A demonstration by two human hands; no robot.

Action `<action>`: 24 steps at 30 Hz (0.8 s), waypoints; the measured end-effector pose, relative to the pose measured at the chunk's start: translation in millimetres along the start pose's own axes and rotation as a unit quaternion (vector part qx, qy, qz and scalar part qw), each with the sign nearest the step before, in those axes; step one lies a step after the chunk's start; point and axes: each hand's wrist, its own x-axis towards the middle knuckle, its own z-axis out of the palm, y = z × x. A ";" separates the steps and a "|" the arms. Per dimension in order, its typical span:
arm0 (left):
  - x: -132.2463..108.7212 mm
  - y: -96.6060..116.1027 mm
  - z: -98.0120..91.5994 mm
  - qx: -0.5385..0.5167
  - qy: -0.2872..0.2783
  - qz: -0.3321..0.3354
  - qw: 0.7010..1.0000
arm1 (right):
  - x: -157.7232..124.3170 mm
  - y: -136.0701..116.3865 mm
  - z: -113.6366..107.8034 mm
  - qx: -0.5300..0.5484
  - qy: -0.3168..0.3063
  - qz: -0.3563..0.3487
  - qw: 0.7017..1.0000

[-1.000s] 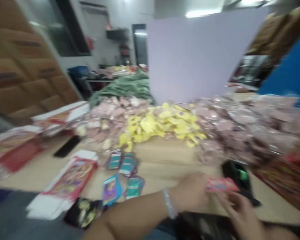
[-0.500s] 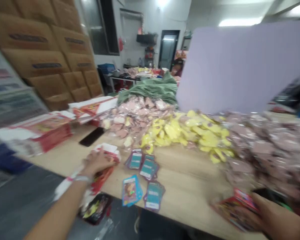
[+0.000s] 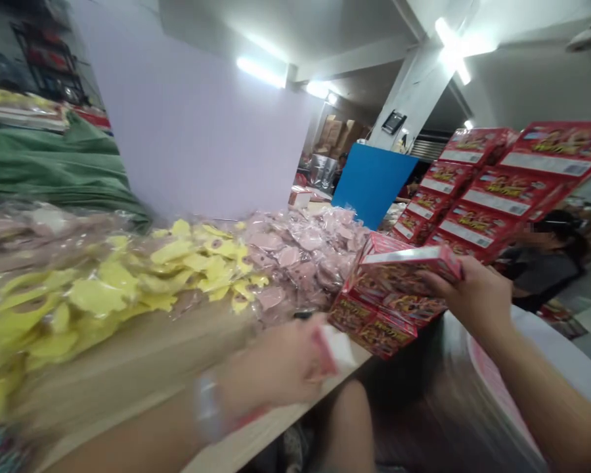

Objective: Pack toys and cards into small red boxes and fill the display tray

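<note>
Gripped a red carton (image 3: 408,263) in the right hand (image 3: 473,292), long axis leftward, above stacked cartons (image 3: 387,315). Pinched a white card (image 3: 332,348) in the left hand (image 3: 270,368)

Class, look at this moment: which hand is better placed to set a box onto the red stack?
Probably the right hand: it holds a red box just over the stack. The left hand grips a flat white-and-red box blank.

A rightward swing of the view, away from the scattered cards and onto stacked red cartons (image 3: 477,190), with a red carton (image 3: 408,263) now in the right hand (image 3: 473,295) instead of the flat printed sheet, and the left hand (image 3: 270,368) off the folded sheets, pinching a white-and-red card (image 3: 335,348).
</note>
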 end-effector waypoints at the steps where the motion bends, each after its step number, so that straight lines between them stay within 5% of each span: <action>1: 43.1 12.2 24.1 0.066 -0.046 0.064 0.995 | 17.1 2.0 -5.9 -0.047 -0.026 -0.056 0.997; 4: 151.6 35.1 81.3 0.205 -0.144 0.108 0.962 | 54.1 -25.0 -9.4 -0.128 -0.126 -0.195 0.964; 7: 201.2 35.3 106.9 0.245 -0.201 0.055 0.947 | 71.0 -62.7 7.4 -0.125 -0.189 -0.254 0.940; 12: 196.7 21.0 108.0 0.239 -0.213 0.052 0.946 | 78.5 -75.1 37.0 -0.111 -0.214 -0.281 0.929; 20: 201.0 12.4 112.0 0.214 -0.194 0.064 0.955 | 79.4 -10.6 72.0 -0.079 -0.175 -0.219 0.957; 24: 152.8 29.2 81.1 0.199 -0.180 0.098 0.958 | 76.3 13.8 101.6 -0.010 -0.184 -0.238 0.954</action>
